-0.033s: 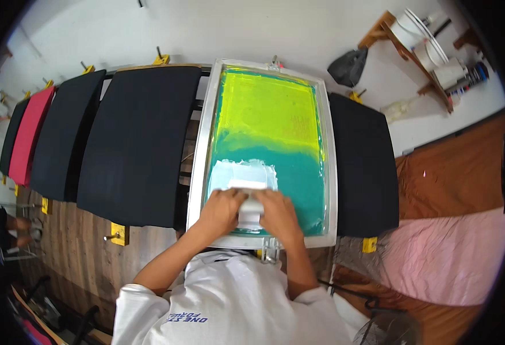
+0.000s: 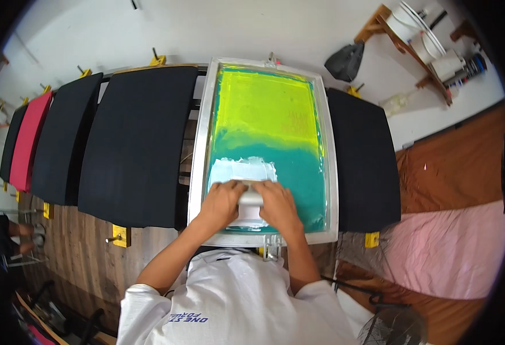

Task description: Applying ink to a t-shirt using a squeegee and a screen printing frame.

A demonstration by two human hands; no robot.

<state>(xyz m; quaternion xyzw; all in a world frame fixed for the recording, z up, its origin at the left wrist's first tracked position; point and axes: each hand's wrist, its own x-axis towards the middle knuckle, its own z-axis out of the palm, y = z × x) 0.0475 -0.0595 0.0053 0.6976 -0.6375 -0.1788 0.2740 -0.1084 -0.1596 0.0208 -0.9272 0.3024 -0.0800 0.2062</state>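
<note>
A screen-printing frame [image 2: 331, 172] with a pale metal rim lies in front of me, its mesh yellow-green at the far part and teal at the near part. A patch of white ink [image 2: 244, 168] covers the near left of the mesh. Both hands are closed round a pale squeegee [image 2: 251, 197] standing in that patch. My left hand [image 2: 222, 202] grips its left end, and my right hand [image 2: 276, 206] its right end, thumbs close together at the middle. Fingers hide much of the squeegee and its lower edge.
Black padded boards [image 2: 137, 146] stand in a row on the left, with a pink one [image 2: 31, 141] among them. Another black board [image 2: 362, 164] adjoins the frame's right side. Yellow clamps [image 2: 121, 236] stick out at board ends. A wall shelf [image 2: 416, 52] holds white tubs.
My two hands and the squeegee have shifted very slightly away from me over the white ink. The grip looks the same.
</note>
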